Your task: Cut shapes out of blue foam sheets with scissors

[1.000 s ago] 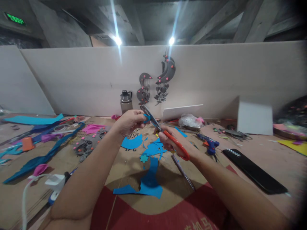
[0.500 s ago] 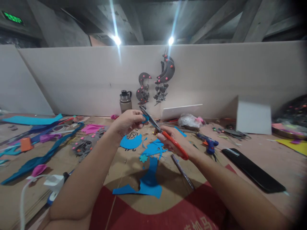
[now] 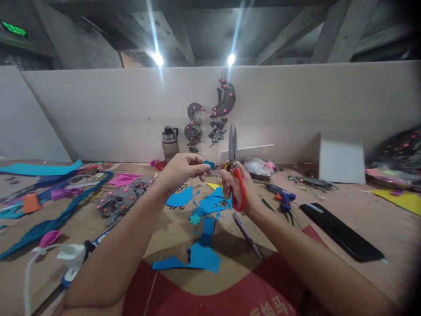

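With our left hand [image 3: 183,172] we pinch a small blue piece [image 3: 208,165] narrowly between thumb and fingers, above the cardboard [image 3: 171,239]. Our right hand [image 3: 245,184] is closed around the handles of the scissors [image 3: 233,147], whose blades point up, slightly apart. Behind them, a shallow dish [image 3: 261,177] holds crumpled clear plastic [image 3: 256,166] with something pink. At far right, another dish [image 3: 383,181] holds pink and other bright scraps [image 3: 378,174]. Our lidded bottle [image 3: 170,148] stands upright near the white panel [image 3: 131,114]; we cannot tell what it contains.
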The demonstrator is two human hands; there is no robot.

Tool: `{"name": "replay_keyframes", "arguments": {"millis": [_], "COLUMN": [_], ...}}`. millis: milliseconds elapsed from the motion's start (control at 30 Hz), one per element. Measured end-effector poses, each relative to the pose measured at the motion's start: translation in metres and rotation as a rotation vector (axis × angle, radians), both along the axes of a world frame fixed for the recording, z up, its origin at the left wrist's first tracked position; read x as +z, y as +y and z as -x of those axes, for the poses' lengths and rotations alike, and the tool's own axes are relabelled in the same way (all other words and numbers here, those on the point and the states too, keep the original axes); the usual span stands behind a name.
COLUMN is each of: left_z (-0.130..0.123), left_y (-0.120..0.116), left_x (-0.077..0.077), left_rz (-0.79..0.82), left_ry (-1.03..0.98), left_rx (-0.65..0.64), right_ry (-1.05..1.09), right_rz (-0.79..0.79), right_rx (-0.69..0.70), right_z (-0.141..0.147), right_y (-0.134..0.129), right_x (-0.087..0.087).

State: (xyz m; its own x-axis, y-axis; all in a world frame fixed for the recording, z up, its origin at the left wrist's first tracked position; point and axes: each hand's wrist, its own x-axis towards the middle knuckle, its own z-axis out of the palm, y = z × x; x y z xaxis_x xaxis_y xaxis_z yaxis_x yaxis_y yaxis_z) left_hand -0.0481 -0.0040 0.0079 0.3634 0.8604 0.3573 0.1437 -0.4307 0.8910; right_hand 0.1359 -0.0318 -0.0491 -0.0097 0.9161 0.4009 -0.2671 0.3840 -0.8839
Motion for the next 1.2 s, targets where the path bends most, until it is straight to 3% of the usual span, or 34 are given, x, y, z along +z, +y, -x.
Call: {"name": "replay_keyframes", "arguments": {"millis": [400, 700, 967, 1200], "left_z": [-0.011, -0.017, -0.02, -0.031], "left_y": [-0.014, -0.014, -0.005, -0.002], "left_x": [0.005, 0.001, -0.011, -0.023], "left_rz": [0.001, 0.032, 0.171, 0.23], "left_ry": [0.204, 0.258, 0.017, -0.142], "left_rx": [-0.004, -0.047, -0.159, -0.147], "right_ry": [0.014, -0.019, 0.096, 0.233], "right_rz": [-0.178, -0.18, -0.139, -0.039], "right_rx": [-0.08, -0.073, -0.17, -0.166], "right_z": [0.002, 0.001, 0.003, 0.003], "right_y": [-0.007, -0.011, -0.006, -0.003], "right_x": [0.007, 0.007, 0.005, 0.003]}}
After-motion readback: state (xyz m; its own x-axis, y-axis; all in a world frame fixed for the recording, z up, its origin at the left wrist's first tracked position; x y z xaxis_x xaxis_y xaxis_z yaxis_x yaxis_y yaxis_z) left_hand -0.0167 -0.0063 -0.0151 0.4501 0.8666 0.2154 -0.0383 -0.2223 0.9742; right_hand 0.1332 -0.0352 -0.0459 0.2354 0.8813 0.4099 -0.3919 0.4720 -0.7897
